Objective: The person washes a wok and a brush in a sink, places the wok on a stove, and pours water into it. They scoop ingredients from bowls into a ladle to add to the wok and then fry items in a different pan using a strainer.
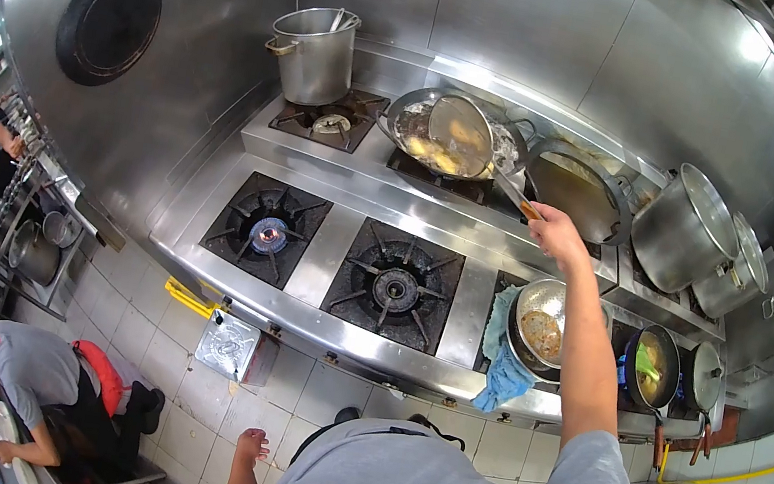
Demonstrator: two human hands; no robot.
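My right hand grips the handle of a round mesh skimmer, its arm stretched out over the stove. The skimmer's mesh is over a wok of bubbling oil on the rear burner row. Yellowish pieces of food float in the oil, and others show through the mesh. Down by my side, my left hand hangs above the tiled floor with loosely curled fingers and holds nothing.
A front burner shows a small flame. Metal bowl, blue cloth and frying pan are at front right. Stockpots stand behind. A bending person works at lower left.
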